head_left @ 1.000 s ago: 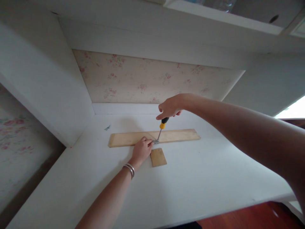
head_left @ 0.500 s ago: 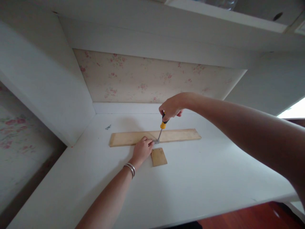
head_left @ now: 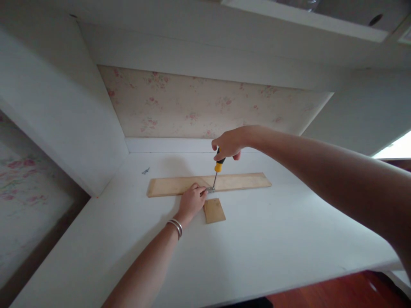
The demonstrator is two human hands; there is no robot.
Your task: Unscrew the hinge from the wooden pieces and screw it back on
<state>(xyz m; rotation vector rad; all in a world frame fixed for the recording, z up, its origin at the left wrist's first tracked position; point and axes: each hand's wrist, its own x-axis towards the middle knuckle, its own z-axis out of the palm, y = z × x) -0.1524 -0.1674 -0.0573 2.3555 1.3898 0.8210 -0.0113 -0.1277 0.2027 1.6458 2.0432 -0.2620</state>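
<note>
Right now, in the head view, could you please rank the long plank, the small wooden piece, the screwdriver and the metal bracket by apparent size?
1. Long plank: largest.
2. Small wooden piece.
3. Screwdriver: its handle top is hidden in the right hand, so its rank against the small piece is unsure.
4. Metal bracket: smallest, partly hidden by the left hand.

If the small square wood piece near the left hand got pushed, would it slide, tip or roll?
The small wood piece lies flat on the smooth white desk, so it would probably slide, not tip or roll. It looks thin, likely light and stiff. Nothing seems to hold it: the left hand rests beside it.
</note>
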